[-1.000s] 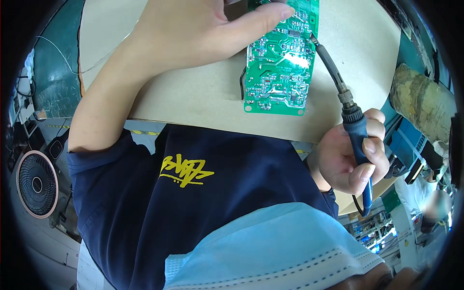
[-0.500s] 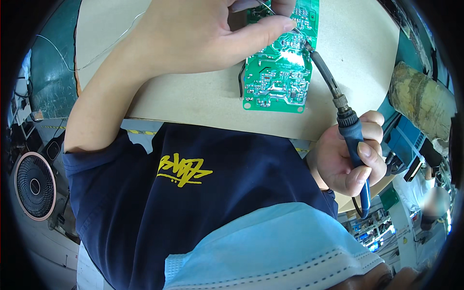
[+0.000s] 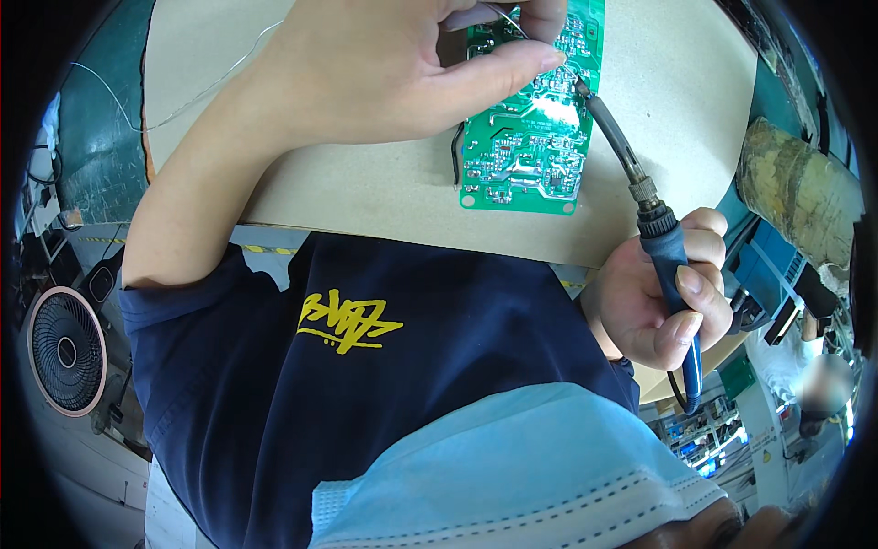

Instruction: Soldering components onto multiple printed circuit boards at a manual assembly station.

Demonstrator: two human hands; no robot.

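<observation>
A green circuit board [image 3: 521, 165] lies on the tan work surface, its soldered side up with many small parts and shiny joints. My left hand [image 3: 393, 73] reaches over its upper left part, thumb and fingers pinched on thin solder wire [image 3: 508, 18]. The wire's tail runs back past my forearm to the left. My right hand [image 3: 672, 302] is closed round the blue handle of a soldering iron [image 3: 668, 247]. The iron slants up and left, its dark tip on or just above the board's right side, close to my left thumb. Whether tip and wire touch is too small to tell.
A tan board [image 3: 366, 183] covers the green bench top [image 3: 105, 156]. At the right stand a wrapped, stained roll [image 3: 796, 192] and a blue box [image 3: 768, 265]. A round fan [image 3: 66, 352] is at the lower left. Another person [image 3: 819, 393] appears far off at the right.
My left hand has shifted very slightly downward with the solder wire. The soldering iron, my right hand and the circuit board stay in place.
</observation>
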